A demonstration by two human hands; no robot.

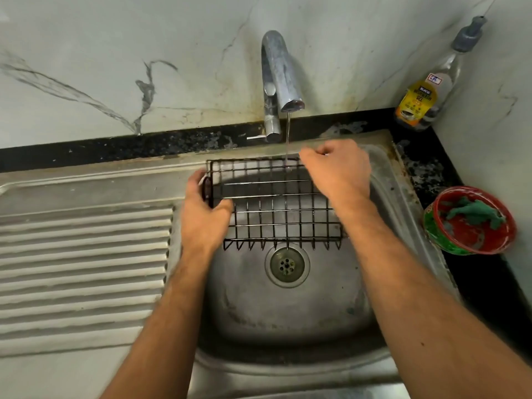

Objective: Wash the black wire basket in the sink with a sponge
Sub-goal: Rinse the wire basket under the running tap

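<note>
The black wire basket [273, 208] is held over the steel sink [288, 312], under a thin stream of water from the tap [280, 79]. My left hand [203, 214] grips the basket's left end. At the basket's far right corner my right hand [339, 171] curls its fingers round the rim. The green sponge [475, 214] lies in a red and green bowl [449, 243] on the counter to the right of the sink.
A ribbed steel drainboard [83, 269] lies left of the sink. A dish gel bottle [426, 93] stands in the back right corner on the black counter. The drain [287, 266] shows below the basket.
</note>
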